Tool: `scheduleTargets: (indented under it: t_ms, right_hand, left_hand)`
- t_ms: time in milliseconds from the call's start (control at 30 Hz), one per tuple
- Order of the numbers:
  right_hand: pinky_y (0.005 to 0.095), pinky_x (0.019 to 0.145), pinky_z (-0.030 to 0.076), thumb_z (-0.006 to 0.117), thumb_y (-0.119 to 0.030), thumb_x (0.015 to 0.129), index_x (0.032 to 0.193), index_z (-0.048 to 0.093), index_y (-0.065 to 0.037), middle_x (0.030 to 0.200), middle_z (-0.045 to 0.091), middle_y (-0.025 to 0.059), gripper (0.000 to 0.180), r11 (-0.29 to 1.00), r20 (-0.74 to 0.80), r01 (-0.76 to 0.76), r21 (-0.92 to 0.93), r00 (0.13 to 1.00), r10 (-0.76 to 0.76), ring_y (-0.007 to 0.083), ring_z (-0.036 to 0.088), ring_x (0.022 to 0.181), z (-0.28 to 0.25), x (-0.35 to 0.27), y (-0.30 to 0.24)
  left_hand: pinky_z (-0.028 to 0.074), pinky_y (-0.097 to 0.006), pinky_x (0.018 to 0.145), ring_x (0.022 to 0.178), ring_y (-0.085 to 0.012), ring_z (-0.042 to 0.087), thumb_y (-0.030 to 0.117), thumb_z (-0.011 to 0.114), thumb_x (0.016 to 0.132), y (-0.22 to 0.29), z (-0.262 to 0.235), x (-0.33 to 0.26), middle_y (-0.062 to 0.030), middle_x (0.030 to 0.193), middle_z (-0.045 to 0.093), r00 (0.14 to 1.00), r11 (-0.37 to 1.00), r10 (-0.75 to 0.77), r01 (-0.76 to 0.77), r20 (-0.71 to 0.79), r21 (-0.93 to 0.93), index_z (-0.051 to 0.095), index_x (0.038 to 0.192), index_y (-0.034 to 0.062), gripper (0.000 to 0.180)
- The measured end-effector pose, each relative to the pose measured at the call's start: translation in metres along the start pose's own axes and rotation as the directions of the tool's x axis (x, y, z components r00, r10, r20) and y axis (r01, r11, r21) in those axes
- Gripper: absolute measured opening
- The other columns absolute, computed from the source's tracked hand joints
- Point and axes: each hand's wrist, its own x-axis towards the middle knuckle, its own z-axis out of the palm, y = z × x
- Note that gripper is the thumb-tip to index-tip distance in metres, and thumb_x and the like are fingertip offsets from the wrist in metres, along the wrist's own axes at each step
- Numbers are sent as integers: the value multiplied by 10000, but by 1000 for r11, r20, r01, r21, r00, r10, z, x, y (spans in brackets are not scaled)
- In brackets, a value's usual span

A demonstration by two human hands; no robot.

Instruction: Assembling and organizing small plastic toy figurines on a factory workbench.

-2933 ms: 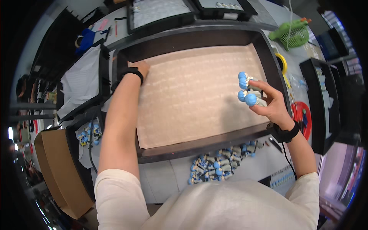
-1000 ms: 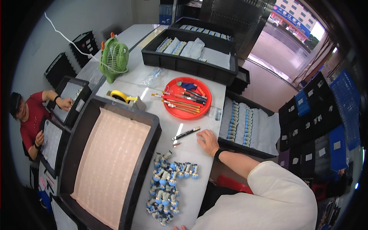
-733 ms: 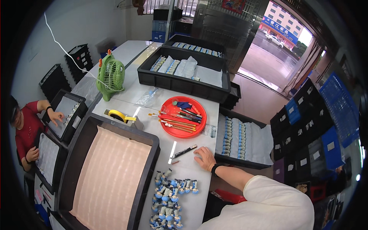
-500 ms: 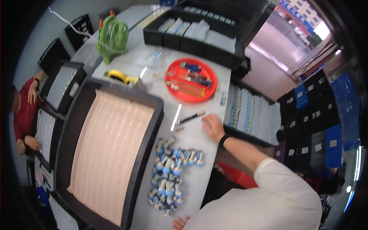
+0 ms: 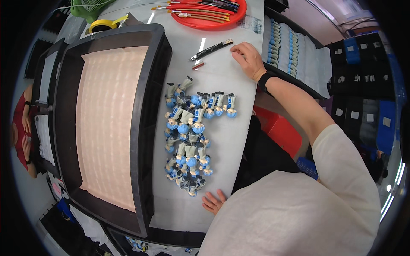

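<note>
- The figurine pile [image 5: 186, 116] lies on the desk [image 5: 222, 149], upper-left of the nearer left hand [image 5: 215, 202], long axis along the dark tray [image 5: 147, 141].
- Left fingers look spread, released.
- Right hand [image 5: 250, 59], loosely bent, grasps nothing visible; slim black tool [image 5: 212, 49] lies just left.

Setting: small production workshop. Evidence: many matching blue-topped figurines [image 5: 183, 128] heaped on a pale worktable [image 5: 224, 138]; more in rows inside a white-lined tray [image 5: 314, 59]; paintbrushes [image 5: 205, 17] gathered in a red dish [image 5: 194, 25]; labelled black bins [image 5: 361, 90] stacked at right; co-worker [image 5: 20, 113] beside further trays [image 5: 48, 77] at left.
</note>
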Motion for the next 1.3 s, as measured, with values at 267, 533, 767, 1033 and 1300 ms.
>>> scheduleTargets:
  t_ms: [267, 533, 767, 1033, 1300]
  right_hand:
    - [329, 722, 420, 522, -198, 791, 813, 594, -36, 812, 554, 96, 179, 999, -6, 4, 33, 1000, -3, 256, 521, 801, 0, -4, -2]
    - [322, 712, 423, 510, -204, 802, 815, 596, -38, 809, 553, 96, 188, 999, -13, 21, 49, 1000, -21, 257, 519, 799, -1, -6, 4]
    - [325, 710, 412, 509, -186, 804, 824, 593, -34, 805, 549, 101, 175, 999, -10, 36, 38, 999, -36, 266, 518, 790, -3, 0, 3]
    - [321, 717, 399, 477, -161, 828, 842, 583, -20, 821, 542, 114, 177, 997, 32, 30, 77, 999, -33, 267, 509, 803, -2, 3, -2]
    - [297, 790, 375, 408, -139, 860, 870, 551, 11, 866, 527, 122, 207, 990, 71, 6, 138, 997, -15, 250, 498, 850, -2, -3, -3]
  left_hand:
    - [196, -636, 940, 1220, -482, 203, 422, 351, 863, -5, 7, -10, -218, 1383, 145, 1000, 999, -8, 10, 30, -54, 152, 1368, 188, 591]
    - [204, -638, 935, 1210, -500, 196, 325, 395, 857, -9, -3, -5, -267, 1354, 156, 992, 998, 55, -53, 115, -20, 152, 1358, 135, 588]
    - [142, -675, 913, 1203, -547, 126, 214, 459, 821, -7, -22, 1, -306, 1344, 112, 966, 976, 80, -26, 246, -215, 167, 1349, 80, 619]
    - [158, -682, 898, 1194, -536, 148, 143, 498, 781, -7, -21, 1, -292, 1344, 133, 962, 980, 33, 21, 270, -196, 235, 1331, 109, 611]
    - [195, -655, 910, 1190, -482, 206, 148, 487, 774, -14, -27, 1, -224, 1322, 219, 944, 964, 2, 86, 329, -252, 357, 1271, 186, 515]
